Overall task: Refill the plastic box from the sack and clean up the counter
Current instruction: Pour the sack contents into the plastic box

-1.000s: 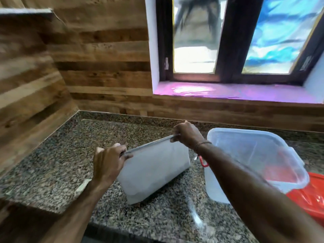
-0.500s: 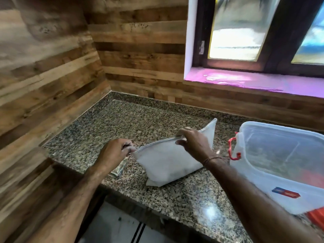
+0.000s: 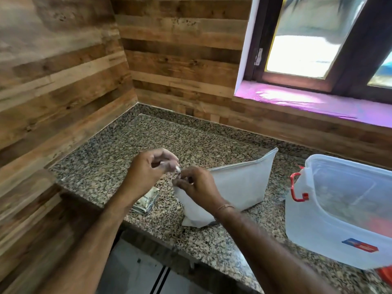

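A white sack (image 3: 237,187) stands on the granite counter (image 3: 131,149), its stitched top edge rising toward the right. My left hand (image 3: 148,172) and my right hand (image 3: 197,185) meet at the sack's near left top corner. The left fingers pinch a small white bit of the sack's corner or thread there. My right hand pinches the same corner of the sack from the right. A clear plastic box (image 3: 343,211) with a red latch (image 3: 297,187) stands open to the right of the sack.
A folded patterned cloth (image 3: 146,202) lies on the counter under my left wrist. Wood-panelled walls close the counter's left and back. A window with a purple sill (image 3: 318,102) sits at the back right. Something red (image 3: 385,274) shows at the box's lower right. The counter's front edge drops to the floor.
My right hand slid left along the sack's top edge to join the left hand at the near corner. The view shifted closer and to the left.
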The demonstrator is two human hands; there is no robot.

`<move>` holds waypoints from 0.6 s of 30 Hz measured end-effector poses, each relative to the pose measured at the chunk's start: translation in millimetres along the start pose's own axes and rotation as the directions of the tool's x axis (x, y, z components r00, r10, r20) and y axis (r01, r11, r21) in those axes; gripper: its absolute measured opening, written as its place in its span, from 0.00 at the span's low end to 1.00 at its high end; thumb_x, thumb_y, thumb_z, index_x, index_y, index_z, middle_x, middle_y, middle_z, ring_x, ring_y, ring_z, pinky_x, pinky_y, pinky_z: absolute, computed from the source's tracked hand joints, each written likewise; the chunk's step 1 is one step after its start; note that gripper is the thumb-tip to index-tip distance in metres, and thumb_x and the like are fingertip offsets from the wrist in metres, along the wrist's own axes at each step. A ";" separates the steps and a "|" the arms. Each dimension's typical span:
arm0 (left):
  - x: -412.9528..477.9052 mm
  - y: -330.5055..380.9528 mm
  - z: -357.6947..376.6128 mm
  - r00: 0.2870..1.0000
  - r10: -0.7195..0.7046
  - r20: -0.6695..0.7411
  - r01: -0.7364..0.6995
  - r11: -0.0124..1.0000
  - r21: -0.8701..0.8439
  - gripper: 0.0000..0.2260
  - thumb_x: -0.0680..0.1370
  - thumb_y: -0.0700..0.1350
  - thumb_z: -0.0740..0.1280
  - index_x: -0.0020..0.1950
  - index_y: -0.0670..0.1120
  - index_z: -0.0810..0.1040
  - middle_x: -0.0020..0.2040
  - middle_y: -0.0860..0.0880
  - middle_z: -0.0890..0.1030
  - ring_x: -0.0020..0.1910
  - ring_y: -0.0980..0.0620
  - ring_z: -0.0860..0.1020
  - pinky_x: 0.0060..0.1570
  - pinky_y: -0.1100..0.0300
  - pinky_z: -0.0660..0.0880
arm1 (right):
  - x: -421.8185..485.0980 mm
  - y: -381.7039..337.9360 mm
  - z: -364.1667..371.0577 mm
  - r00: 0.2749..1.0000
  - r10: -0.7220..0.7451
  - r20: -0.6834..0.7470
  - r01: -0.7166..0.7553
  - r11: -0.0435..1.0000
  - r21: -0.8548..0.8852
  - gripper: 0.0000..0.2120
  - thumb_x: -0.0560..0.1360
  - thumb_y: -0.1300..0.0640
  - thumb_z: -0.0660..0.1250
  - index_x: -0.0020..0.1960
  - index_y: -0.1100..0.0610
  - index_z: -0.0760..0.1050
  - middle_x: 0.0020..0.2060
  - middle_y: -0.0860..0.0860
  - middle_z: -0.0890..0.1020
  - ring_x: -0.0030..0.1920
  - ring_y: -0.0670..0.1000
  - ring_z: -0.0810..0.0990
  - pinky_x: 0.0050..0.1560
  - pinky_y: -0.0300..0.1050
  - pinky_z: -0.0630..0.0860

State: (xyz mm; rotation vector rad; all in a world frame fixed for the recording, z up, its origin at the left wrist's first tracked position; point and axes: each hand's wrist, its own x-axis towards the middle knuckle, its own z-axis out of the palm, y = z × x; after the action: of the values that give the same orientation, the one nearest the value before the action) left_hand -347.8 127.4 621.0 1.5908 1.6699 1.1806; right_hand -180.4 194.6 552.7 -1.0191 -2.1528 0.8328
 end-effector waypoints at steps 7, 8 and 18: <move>-24.4 -58.0 38.3 0.987 -0.129 0.096 0.109 0.976 0.191 0.11 0.75 0.49 0.77 0.57 0.54 0.84 0.48 0.61 0.85 0.48 0.65 0.83 0.46 0.62 0.81 | -3.3 7.5 3.7 0.953 0.303 0.005 -0.273 0.852 0.447 0.02 0.76 0.59 0.75 0.45 0.57 0.84 0.39 0.45 0.83 0.43 0.45 0.84 0.44 0.43 0.82; -23.7 -57.8 43.8 0.995 -0.087 0.058 0.072 0.971 0.227 0.09 0.75 0.51 0.77 0.54 0.54 0.84 0.44 0.62 0.84 0.43 0.66 0.82 0.40 0.63 0.78 | -2.6 5.4 1.4 0.953 0.302 0.028 -0.282 0.847 0.451 0.03 0.77 0.61 0.74 0.45 0.60 0.83 0.36 0.45 0.84 0.39 0.41 0.83 0.42 0.37 0.79; -10.2 -80.9 30.8 0.992 0.096 -0.080 -0.077 0.975 0.209 0.09 0.76 0.49 0.76 0.39 0.50 0.80 0.32 0.56 0.79 0.30 0.54 0.77 0.28 0.61 0.71 | 12.7 24.8 -39.5 0.854 0.461 -0.242 -0.421 0.885 0.200 0.13 0.75 0.53 0.76 0.40 0.61 0.81 0.38 0.57 0.85 0.37 0.53 0.81 0.37 0.46 0.80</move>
State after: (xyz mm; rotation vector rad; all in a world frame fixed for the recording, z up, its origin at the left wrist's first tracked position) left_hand -359.9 131.1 534.8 1.7753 1.8479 1.1689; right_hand -147.1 228.5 561.8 -1.4921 -1.6128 0.9620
